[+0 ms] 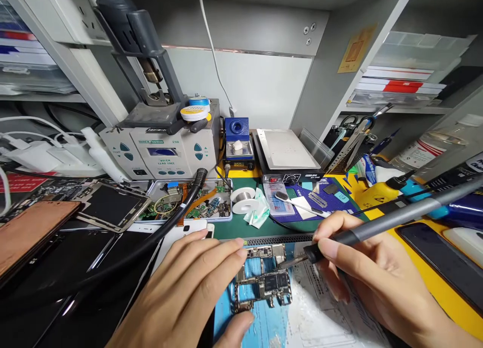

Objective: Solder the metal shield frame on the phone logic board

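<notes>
A phone circuit board (273,281) lies on a blue and white work surface (271,323) in front of me. My left hand (188,287) spans its left side, fingertips at the upper edge and thumb by the lower edge, gripping it in place. My right hand (362,272) is closed around the grey handle of a soldering iron (362,230). The iron's metal tip reaches the board's upper right part, near a silvery shield; whether it touches cannot be made out. The board's left edge is partly hidden by my left fingers.
A hot air station (162,152) stands behind on the left, its black hose (166,227) crossing the left side. Behind the board are a solder spool (243,199), a crumpled tissue (258,209), a brush (298,203) and a heating plate (289,149). Phones (441,260) lie around.
</notes>
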Action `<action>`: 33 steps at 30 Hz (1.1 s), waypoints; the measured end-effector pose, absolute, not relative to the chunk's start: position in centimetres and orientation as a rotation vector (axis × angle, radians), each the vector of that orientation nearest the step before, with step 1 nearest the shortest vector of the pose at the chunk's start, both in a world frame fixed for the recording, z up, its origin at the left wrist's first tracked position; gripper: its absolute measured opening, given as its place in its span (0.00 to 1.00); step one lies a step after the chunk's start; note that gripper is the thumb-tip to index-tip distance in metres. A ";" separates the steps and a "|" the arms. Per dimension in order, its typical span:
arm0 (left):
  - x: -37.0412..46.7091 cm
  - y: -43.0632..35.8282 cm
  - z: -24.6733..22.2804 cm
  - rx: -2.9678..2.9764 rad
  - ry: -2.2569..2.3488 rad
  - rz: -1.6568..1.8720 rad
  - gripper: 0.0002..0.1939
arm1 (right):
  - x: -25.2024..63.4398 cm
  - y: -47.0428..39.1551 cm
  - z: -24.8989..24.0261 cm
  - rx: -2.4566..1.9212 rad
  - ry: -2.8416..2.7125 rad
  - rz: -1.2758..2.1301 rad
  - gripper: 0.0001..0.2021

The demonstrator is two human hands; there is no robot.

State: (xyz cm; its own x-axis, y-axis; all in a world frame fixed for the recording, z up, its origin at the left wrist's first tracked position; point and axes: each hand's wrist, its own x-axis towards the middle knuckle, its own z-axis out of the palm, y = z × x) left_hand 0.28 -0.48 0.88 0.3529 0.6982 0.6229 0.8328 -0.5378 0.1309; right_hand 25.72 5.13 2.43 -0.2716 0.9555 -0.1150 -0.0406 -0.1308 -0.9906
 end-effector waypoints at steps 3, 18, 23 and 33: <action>0.0 -0.5 0.8 -2.379 -1.406 -0.986 0.20 | 25.6 5.0 2.6 -1.131 -1.325 1.507 0.10; -1.3 0.3 1.4 -2.613 -1.403 -0.745 0.27 | 25.2 5.9 2.8 -1.094 -1.177 1.537 0.13; -2.3 0.6 1.9 -2.812 -1.388 -0.625 0.30 | 24.9 5.9 3.3 -1.112 -1.144 1.527 0.14; -1.5 1.5 1.6 -2.671 -1.496 -0.819 0.24 | 25.1 5.8 3.0 -1.130 -1.212 1.486 0.13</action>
State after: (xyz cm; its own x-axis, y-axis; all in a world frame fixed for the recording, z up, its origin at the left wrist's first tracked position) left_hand -1.51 1.52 1.61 0.4211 0.8025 0.4227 0.7886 -0.5542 0.2666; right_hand 25.13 5.79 2.99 -0.1940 0.9744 -0.1135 -0.0849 -0.1320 -0.9876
